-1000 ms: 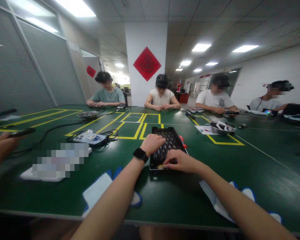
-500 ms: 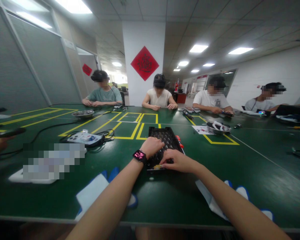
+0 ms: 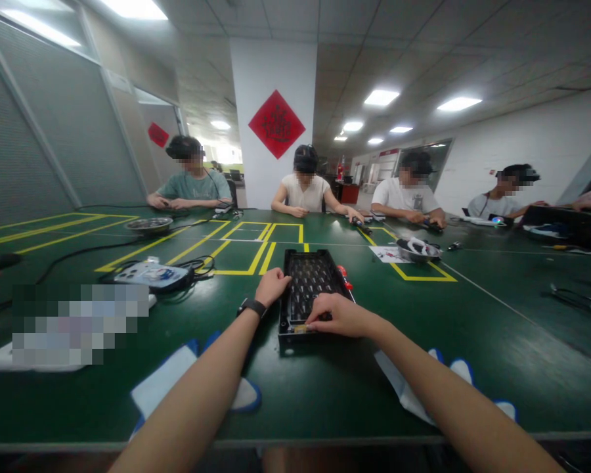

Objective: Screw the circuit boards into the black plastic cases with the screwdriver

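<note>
A black rectangular open case [image 3: 309, 272] with a grid of small pockets lies in front of me on the green table. My left hand [image 3: 272, 288] is closed at its left wall, fingers curled over the rim. Low over the near right part of the case, my right hand [image 3: 339, 315] is bent with thumb and fingertips pinched together. Those fingertips are on a small gold-coloured piece [image 3: 300, 328] in the near end of the case. Its exact kind is too small to tell. Red parts [image 3: 345, 277] stick out along the case's right side.
Blue-and-white gloves lie on both sides, a left one [image 3: 170, 381] and a right one [image 3: 408, 387]. A phone-like device [image 3: 152, 274] with cables is at left. Metal bowls [image 3: 148, 226] and several people stand or sit farther back. Yellow tape [image 3: 249, 269] marks the table.
My left hand has drawn back left from over the case to its left wall. My right hand stays at the gold-coloured piece. Across the table, a person has reached out a hand.
</note>
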The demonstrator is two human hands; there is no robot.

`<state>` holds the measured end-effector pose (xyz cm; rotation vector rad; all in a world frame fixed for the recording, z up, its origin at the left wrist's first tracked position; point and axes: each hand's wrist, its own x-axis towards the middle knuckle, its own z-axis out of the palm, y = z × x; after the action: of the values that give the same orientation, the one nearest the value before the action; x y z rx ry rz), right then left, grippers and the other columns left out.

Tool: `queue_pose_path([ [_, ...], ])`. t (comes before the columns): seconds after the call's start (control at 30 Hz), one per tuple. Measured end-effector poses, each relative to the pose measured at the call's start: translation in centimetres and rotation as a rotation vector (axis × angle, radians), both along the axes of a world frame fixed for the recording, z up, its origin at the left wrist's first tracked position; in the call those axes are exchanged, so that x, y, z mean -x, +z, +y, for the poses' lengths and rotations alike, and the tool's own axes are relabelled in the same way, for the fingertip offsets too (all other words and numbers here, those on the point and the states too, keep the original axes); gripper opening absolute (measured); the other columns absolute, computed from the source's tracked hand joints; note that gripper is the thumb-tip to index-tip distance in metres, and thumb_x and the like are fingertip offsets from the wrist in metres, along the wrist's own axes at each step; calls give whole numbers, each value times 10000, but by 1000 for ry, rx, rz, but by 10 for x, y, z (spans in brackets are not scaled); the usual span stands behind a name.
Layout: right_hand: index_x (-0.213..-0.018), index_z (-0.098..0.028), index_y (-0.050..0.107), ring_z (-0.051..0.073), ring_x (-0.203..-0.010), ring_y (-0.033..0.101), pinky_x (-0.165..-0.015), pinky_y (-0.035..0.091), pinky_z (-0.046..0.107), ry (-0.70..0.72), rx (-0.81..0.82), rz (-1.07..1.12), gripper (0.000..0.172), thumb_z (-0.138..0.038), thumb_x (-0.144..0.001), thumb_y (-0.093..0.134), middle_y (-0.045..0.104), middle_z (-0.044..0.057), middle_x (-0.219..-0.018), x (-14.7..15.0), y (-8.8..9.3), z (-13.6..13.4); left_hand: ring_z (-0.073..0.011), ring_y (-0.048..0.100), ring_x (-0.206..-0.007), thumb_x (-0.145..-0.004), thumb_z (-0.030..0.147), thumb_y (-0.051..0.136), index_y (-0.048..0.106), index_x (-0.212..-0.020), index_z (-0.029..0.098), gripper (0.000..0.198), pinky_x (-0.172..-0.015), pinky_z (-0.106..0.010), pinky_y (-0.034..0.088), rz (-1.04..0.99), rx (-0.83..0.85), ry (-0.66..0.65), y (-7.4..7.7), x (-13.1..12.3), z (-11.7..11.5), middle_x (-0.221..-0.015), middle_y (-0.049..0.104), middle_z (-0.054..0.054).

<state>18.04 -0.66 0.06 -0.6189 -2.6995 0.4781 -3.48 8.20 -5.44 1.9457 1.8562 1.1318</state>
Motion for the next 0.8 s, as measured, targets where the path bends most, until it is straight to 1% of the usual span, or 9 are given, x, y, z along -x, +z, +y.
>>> queue_pose_path([
  [0.1,-912,-171,694,144,-784,555,-735,408,266,4,3,9,232,-328,-804,563,662,56,-837,-1,0,1,-99,410,-536,-719,277,490,342,-553,180,243,-520,-217,271,-29,9,-39,-6,3,10,-536,425,37],
  [0.2,-899,-169,692,144,-781,550,-748,408,272,-7,0,20,225,-330,-794,576,657,53,-840,-1,1,0,-100,407,-549,-710,241,478,338,-555,179,218,-527,-218,272,-33,3,-53,-7,3,12,-538,418,40],
  [0.33,-878,-174,690,150,-833,535,-818,390,296,-7,-20,27,201,-322,-787,588,635,53,-869,-1,2,-1,-102,400,-555,-712,223,461,328,-555,179,210,-530,-225,265,-33,-4,-58,-7,4,12,-540,412,41],
  [0.53,-832,-201,697,166,-965,493,-934,331,345,-17,-34,32,185,-350,-775,602,583,50,-1000,-2,1,-1,-105,397,-559,-721,226,450,321,-557,181,214,-537,-229,267,-32,8,-50,-5,3,8,-547,411,38],
  [0.67,-805,-214,708,192,-1027,448,-911,353,341,-46,-22,-7,220,-401,-766,598,574,52,-1057,-3,1,1,-108,413,-580,-722,234,450,326,-562,180,210,-549,-225,278,-36,17,-46,-6,2,8,-561,419,37],
  [0.8,-795,-214,709,194,-1033,447,-918,348,346,-44,21,-23,206,-388,-765,604,591,49,-1055,-3,1,3,-109,415,-578,-722,237,449,329,-562,180,208,-550,-225,280,-40,24,-48,-6,2,10,-556,419,37],
])
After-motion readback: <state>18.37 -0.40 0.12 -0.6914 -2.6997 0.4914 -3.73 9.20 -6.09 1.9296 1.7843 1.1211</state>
